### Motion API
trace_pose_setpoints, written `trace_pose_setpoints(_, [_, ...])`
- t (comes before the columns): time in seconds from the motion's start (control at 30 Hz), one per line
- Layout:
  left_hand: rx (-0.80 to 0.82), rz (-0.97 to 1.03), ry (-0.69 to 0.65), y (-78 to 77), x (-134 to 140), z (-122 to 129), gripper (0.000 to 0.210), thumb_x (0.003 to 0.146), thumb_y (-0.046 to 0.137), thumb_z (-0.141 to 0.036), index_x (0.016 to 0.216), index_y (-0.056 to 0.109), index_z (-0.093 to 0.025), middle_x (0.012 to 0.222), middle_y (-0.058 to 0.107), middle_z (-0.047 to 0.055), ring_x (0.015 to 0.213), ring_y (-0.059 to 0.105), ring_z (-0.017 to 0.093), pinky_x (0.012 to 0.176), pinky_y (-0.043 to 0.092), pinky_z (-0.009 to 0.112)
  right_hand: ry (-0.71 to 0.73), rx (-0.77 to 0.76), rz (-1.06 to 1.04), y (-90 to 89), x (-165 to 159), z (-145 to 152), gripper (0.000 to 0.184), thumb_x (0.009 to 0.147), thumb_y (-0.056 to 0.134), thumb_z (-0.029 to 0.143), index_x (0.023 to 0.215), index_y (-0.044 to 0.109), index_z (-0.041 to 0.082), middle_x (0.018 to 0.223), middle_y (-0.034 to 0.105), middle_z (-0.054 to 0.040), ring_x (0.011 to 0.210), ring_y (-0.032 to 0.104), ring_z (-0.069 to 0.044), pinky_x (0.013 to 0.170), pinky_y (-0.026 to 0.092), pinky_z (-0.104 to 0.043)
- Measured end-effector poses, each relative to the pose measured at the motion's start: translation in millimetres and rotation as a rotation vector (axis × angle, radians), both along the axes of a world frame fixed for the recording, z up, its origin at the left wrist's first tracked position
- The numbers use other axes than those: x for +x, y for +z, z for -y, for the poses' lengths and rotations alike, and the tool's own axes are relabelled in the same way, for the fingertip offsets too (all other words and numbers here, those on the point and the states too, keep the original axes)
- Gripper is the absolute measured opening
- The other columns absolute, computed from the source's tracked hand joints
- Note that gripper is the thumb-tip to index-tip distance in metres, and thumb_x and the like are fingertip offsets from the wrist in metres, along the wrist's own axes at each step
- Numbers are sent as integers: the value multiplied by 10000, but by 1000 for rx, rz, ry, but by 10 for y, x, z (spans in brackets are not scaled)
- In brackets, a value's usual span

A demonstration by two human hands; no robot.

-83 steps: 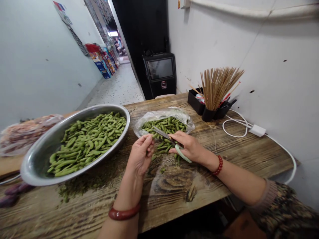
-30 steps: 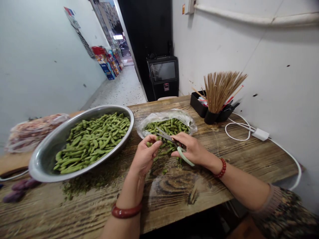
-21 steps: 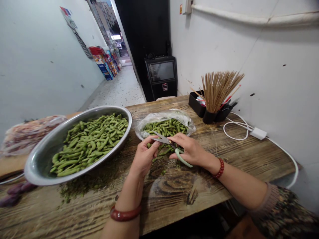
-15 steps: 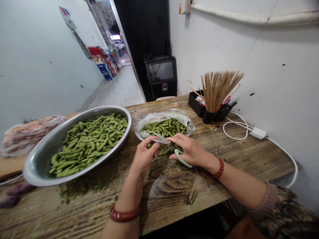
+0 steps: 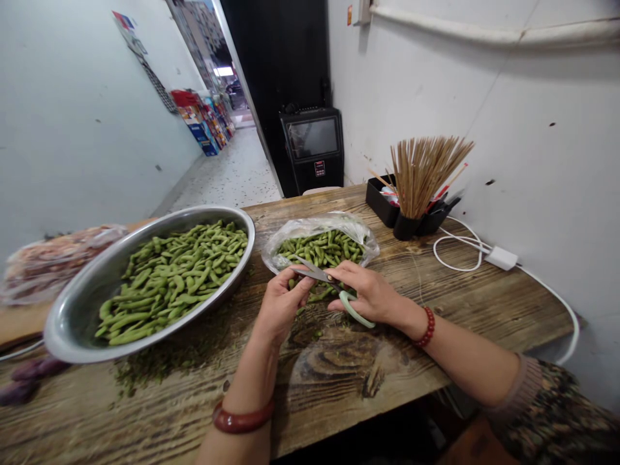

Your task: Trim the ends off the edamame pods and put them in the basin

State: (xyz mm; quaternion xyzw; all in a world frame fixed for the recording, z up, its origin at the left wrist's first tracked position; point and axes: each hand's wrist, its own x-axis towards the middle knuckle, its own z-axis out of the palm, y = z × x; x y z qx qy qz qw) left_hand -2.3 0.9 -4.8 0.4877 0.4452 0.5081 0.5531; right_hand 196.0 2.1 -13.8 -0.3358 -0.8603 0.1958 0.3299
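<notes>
My right hand point(image 5: 371, 290) holds a pair of scissors point(image 5: 357, 312) with pale green handles, the blades a little apart and pointing left. Beside the blades, my left hand point(image 5: 281, 303) is closed in a pinch on a green edamame pod point(image 5: 292, 283), mostly covered by the fingers. Just beyond both hands, a clear plastic bag point(image 5: 356, 223) lies open with many edamame pods in it. To the left, a large metal basin point(image 5: 72, 342) holds a broad heap of edamame pods point(image 5: 184, 278).
Green trimmings point(image 5: 155, 365) litter the wooden table point(image 5: 329, 394) below the basin. A bag of pinkish pieces point(image 5: 58, 261) lies at far left, near purple items point(image 5: 29, 381). At back right, a black holder point(image 5: 382, 205) stands with wooden skewers point(image 5: 423, 174), near a white cable point(image 5: 552, 287).
Almost nothing differs. Both hands and the scissors keep nearly the same place, and the blades remain slightly apart.
</notes>
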Motion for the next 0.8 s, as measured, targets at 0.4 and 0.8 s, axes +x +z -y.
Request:
trace_pose_setpoints(0.4, [-8, -49, -21, 26, -18, -7, 218, 696, 728, -292, 845, 661, -148, 606, 526, -37, 438, 347, 37, 408, 257, 177, -1, 22, 32, 2, 34, -17, 490, 831, 643, 342, 1275, 491, 199, 1030, 575, -81, 905, 581, -197, 801, 491, -305])
trace_pose_setpoints(0.8, [-113, 262, 92, 75, -61, -48, 298, 632, 771, -258, 799, 542, -168, 593, 465, -72, 447, 364, 32, 371, 220, 139, -82, -4, -96, -46, 22, -63, 577, 766, 704, 391, 1266, 491, 196, 1031, 566, -83, 841, 568, -189, 761, 504, -336])
